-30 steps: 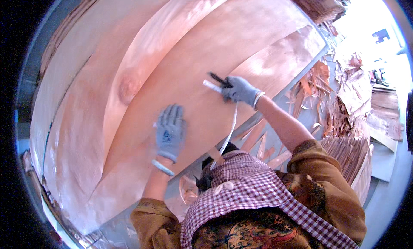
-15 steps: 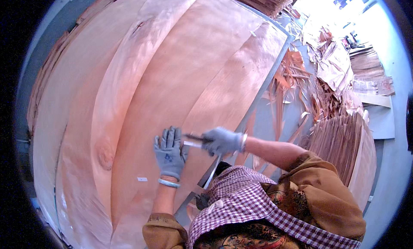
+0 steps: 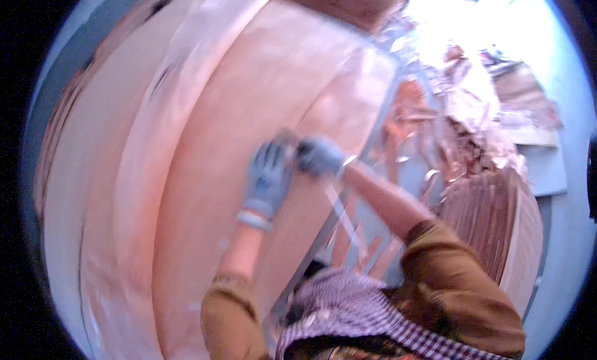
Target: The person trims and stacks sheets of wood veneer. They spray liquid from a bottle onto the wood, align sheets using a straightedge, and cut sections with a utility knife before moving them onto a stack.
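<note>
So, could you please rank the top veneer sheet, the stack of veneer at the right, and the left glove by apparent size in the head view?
1. top veneer sheet
2. stack of veneer, though fisheye distortion makes this less sure
3. left glove

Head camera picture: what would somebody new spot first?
Big pinkish-brown sheets of thin wood fill the left and middle. In the centre, the left hand and right hand, both in grey gloves, meet on top of a sheet. A heap of broken wood scraps lies at upper right.

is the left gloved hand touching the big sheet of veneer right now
Touching. The head view, though blurred, shows the left hand in its grey glove lying flat on the top veneer sheet, with no gap visible beneath the palm or fingers.
</note>
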`<state>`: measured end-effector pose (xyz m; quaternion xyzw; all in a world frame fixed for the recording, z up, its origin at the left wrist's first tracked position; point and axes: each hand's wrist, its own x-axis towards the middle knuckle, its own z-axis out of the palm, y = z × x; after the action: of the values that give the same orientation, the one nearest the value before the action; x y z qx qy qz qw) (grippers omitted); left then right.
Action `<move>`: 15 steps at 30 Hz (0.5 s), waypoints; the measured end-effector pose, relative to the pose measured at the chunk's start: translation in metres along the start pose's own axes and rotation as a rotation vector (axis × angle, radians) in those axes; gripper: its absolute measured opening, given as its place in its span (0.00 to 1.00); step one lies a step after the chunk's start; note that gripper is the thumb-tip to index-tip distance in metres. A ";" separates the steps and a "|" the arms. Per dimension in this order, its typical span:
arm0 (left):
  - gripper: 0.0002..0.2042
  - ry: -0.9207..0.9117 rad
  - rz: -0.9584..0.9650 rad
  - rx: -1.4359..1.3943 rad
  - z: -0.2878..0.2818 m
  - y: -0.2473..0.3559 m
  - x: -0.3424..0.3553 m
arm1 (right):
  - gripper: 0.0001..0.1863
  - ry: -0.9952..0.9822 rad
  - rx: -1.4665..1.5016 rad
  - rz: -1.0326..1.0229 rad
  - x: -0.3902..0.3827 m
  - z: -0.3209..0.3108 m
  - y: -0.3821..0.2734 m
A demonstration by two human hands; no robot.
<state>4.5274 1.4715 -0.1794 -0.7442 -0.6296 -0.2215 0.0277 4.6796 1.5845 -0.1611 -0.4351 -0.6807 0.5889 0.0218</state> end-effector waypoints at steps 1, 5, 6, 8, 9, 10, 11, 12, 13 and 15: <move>0.23 0.017 0.032 -0.052 0.014 -0.014 -0.005 | 0.14 0.081 -0.283 -0.160 -0.002 0.012 -0.010; 0.21 -0.093 -0.062 0.044 0.016 -0.012 -0.010 | 0.17 0.275 -0.382 -0.110 0.005 0.020 -0.004; 0.23 -0.106 -0.069 0.140 0.022 -0.022 -0.014 | 0.16 0.240 -0.329 -0.102 0.004 0.020 -0.002; 0.23 -0.149 -0.059 0.146 0.022 -0.013 -0.004 | 0.14 0.169 -0.224 -0.079 -0.011 0.012 0.006; 0.23 -0.166 -0.064 0.145 0.023 -0.005 0.003 | 0.12 0.138 -0.182 -0.074 -0.021 0.007 0.008; 0.24 -0.256 -0.100 0.124 0.018 0.008 0.014 | 0.11 0.113 -0.147 -0.062 -0.034 0.003 0.013; 0.25 -0.242 -0.086 0.110 0.021 0.008 0.014 | 0.07 0.013 -0.018 0.012 -0.047 0.011 0.009; 0.25 -0.222 -0.078 0.094 0.027 0.005 0.011 | 0.07 -0.030 0.000 0.004 -0.063 0.013 0.005; 0.26 -0.210 -0.081 0.095 0.026 -0.005 0.003 | 0.06 -0.090 0.027 -0.015 -0.084 0.024 -0.014; 0.28 -0.230 -0.048 0.103 0.005 -0.021 -0.014 | 0.09 -0.210 0.012 -0.087 -0.104 0.044 -0.028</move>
<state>4.5077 1.4646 -0.1939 -0.7469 -0.6570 -0.1023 -0.0119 4.7042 1.4876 -0.1009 -0.3406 -0.6939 0.6341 -0.0213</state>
